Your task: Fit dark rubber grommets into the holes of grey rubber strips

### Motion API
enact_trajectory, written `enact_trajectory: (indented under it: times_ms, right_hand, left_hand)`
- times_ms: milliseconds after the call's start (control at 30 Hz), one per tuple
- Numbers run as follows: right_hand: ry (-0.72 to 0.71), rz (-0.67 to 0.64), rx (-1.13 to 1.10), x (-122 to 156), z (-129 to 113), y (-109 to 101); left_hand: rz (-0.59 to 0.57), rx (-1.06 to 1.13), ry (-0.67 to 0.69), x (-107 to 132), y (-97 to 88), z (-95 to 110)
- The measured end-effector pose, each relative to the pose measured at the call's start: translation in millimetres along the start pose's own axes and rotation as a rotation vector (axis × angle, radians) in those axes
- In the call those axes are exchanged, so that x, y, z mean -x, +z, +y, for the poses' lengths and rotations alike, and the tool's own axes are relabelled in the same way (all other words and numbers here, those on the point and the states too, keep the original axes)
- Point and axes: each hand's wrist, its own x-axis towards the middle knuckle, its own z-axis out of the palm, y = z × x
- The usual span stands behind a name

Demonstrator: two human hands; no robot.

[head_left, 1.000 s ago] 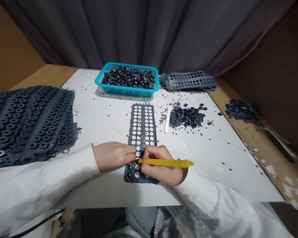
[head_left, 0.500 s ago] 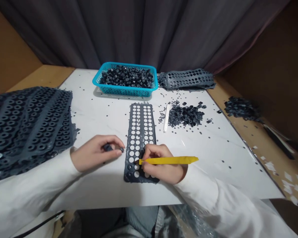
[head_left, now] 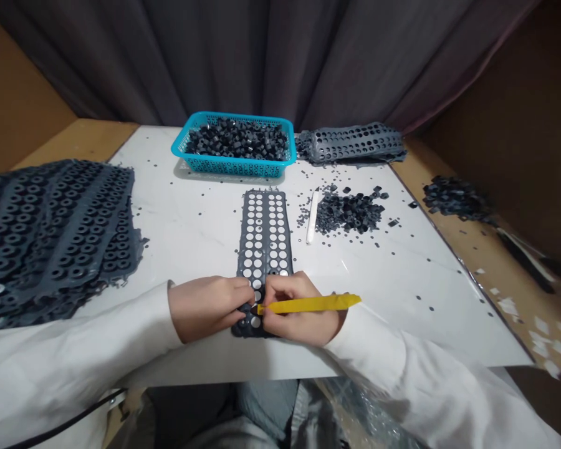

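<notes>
A dark grey rubber strip with several rows of round holes lies lengthwise before me, the white table showing through the holes. Over its near left edge, my left hand is closed, thumb and fingertips pinched together at the strip. What is between them is hidden, though half a second ago small dark pieces lay in it. My right hand grips a yellow pen-shaped tool across the near end. The tool's dark tip meets the strip right beside my left fingertips. A couple of dark ring-like pieces sit in the near left holes.
A blue basket of small black pieces stands at the back. Stacked rubber sheets lie left, and holed strips back right. A white pen-shaped tool lies by a pile of black bits. Scraps cover the right ledge.
My left hand has moved right onto the strip's near left edge, its fingers now pinched together there. My right hand stays at the strip with the yellow tool.
</notes>
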Motion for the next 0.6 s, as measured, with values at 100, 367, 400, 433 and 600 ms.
enact_trajectory:
  times_ms: [100, 367, 400, 433, 600]
  right_hand:
    - [0.017, -0.011, 0.007, 0.2, -0.8, -0.4]
    - [0.040, -0.021, 0.003, 0.2, -0.7, 0.3]
    - [0.044, -0.024, 0.002, 0.2, -0.9, 0.2]
    - [0.049, -0.028, 0.002, 0.3, -0.9, 0.0]
    - [0.038, -0.055, 0.010, 0.6, 1.2, -0.7]
  left_hand:
    - [-0.050, -0.084, -0.009, -1.4, 1.4, 0.3]
    - [-0.018, -0.132, -0.001, -0.8, 8.7, -4.5]
    - [0.009, -0.126, 0.017, -0.6, 9.8, -5.4]
    - [0.035, -0.120, 0.035, -0.3, 10.9, -6.2]
    - [0.166, -0.018, 0.104, 5.3, 7.9, -6.2]
